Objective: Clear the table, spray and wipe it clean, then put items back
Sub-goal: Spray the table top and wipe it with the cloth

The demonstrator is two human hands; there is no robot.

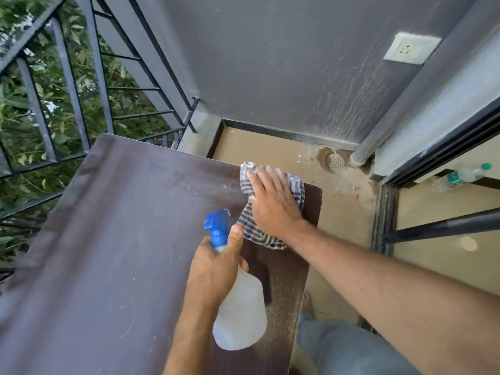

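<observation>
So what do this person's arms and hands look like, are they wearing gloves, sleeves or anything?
No gloves and no sleeves in view: both forearms are bare from the frame edge to the fingers. The left hand and the right hand show no rings, and neither wrist carries a watch or band. The only clothing visible is light blue trousers at the bottom of the picture.

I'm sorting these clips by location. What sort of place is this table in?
Most likely a small home balcony: a metal railing with foliage beyond, a floor drain in the tiled corner, and a sliding door track on the right.
</observation>
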